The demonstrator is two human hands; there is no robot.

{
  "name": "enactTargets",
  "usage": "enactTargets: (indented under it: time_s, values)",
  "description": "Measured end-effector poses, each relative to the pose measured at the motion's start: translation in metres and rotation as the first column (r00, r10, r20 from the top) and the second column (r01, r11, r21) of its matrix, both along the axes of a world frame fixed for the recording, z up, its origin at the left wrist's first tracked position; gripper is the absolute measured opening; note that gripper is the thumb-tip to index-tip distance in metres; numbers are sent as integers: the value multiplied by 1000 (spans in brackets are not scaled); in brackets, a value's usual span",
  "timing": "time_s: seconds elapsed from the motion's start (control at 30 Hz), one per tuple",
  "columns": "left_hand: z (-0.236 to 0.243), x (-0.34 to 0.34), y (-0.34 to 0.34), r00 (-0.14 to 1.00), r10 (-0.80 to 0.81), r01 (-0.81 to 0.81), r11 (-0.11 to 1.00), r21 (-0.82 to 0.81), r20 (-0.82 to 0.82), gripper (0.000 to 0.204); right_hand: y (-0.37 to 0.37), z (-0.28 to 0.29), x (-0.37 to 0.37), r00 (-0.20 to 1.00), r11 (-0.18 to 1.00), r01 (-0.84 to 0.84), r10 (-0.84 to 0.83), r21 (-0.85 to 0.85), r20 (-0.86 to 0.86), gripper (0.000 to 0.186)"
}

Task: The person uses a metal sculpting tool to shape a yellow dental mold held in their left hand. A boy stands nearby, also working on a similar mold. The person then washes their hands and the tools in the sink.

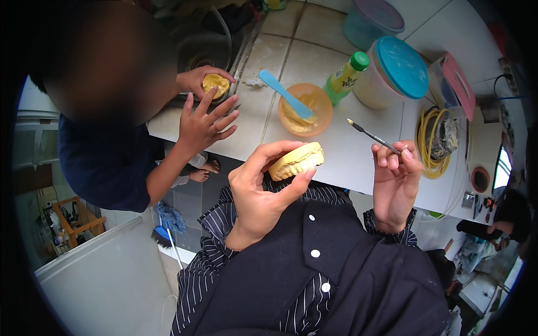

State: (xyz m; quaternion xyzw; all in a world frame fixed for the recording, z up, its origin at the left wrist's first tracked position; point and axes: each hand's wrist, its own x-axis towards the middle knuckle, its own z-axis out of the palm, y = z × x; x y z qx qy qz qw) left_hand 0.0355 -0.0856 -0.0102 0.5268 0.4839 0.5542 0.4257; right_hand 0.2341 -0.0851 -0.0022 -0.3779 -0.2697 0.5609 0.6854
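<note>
Head view: and here, left hand (256, 193) clamped on rounded pale-yellow plaster-like cast (297, 161), up in air by near edge of white tiled counter (353, 148). Right hand (395, 182) pinched tight on slim dark pencil-like tool (371, 135), yellowish tip pointing left, over surface's near edge, farther right. Past cast, orange round bowl (326, 115), yellow paste (293, 121) inside, light-blue plastic spatula (280, 89) propped in it. Green-capped plastic bottle (339, 85) just beside bowl.
</note>
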Motion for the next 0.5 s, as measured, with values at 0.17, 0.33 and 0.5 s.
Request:
enactTargets:
  time_s: [0.17,0.33,0.5]
  values:
    - [6,0,-1,995,14,-17,999,-29,-103,29,-1,-5,-2,999,1000,-19,20,-16,32,19]
    - [16,-1,3,940,-5,4,1000,-2,-342,26,-1,-6,-4,998,999,-28,29,-16,57,19]
    - [20,-1,4,855,13,-3,1000,20,-518,23,-2,-8,-4,994,998,-64,66,-22,83,18]
